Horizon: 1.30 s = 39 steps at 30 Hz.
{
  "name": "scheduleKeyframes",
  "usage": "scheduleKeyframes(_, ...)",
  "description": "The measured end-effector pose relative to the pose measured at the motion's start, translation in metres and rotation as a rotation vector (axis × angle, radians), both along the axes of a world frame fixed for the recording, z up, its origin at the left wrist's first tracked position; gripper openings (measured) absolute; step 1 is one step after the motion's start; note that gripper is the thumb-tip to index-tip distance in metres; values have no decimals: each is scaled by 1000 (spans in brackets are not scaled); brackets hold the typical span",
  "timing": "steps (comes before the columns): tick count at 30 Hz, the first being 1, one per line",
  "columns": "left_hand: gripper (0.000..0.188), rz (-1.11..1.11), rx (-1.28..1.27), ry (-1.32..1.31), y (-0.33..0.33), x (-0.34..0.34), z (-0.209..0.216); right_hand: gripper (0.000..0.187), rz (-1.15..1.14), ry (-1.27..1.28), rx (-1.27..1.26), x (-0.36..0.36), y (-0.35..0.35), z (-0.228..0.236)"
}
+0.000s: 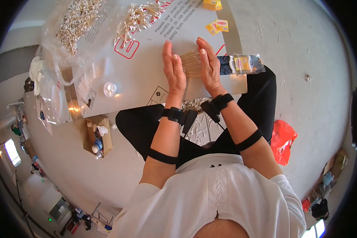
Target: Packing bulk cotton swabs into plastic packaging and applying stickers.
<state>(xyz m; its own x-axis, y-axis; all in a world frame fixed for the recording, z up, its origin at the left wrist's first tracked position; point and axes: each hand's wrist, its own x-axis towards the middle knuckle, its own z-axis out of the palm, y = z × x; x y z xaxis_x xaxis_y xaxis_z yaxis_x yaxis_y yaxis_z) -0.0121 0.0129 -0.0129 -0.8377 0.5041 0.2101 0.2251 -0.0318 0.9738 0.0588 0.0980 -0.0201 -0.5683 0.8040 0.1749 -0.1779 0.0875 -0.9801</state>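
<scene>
A loose bundle of cotton swabs point(190, 64) lies on the table between my two hands, its sticks running crosswise. My left hand point(173, 73) is at the bundle's left end, fingers stretched out and palm turned inward. Facing it, my right hand point(210, 69) stands at the right end with straight fingers. Both palms appear to touch the swab ends, though the contact is partly hidden. Just right of my right hand lies a clear and dark plastic pack of cotton swabs point(242, 64) with a yellow label, reaching past the table's edge.
Heaped swabs fill a clear bag point(77, 27) at the far left, with another swab pile point(137, 20) beside it. Yellow cards point(218, 26) lie far right. A small round container point(110, 89) stands left. Below are a cardboard box point(97, 137) and a red bag point(283, 142).
</scene>
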Motion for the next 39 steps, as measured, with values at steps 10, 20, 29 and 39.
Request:
scheduleKeyframes(10, 57, -53, 102, -119, -3, -13, -2, 40, -12, -66, 96, -1, 13, 7)
scheduleKeyframes(20, 58, -28, 157, -190, -3, -8, -2, 40, 175, -118, -65, 5, 21, 9)
scheduleKeyframes(29, 67, 103, 174, -176, 5, 8, 1, 40, -23, 31, -5, 7, 0, 2)
scheduleKeyframes(39, 38, 13, -83, 142, -20, 12, 11, 48, 96, 100, -394, 22, 17, 11)
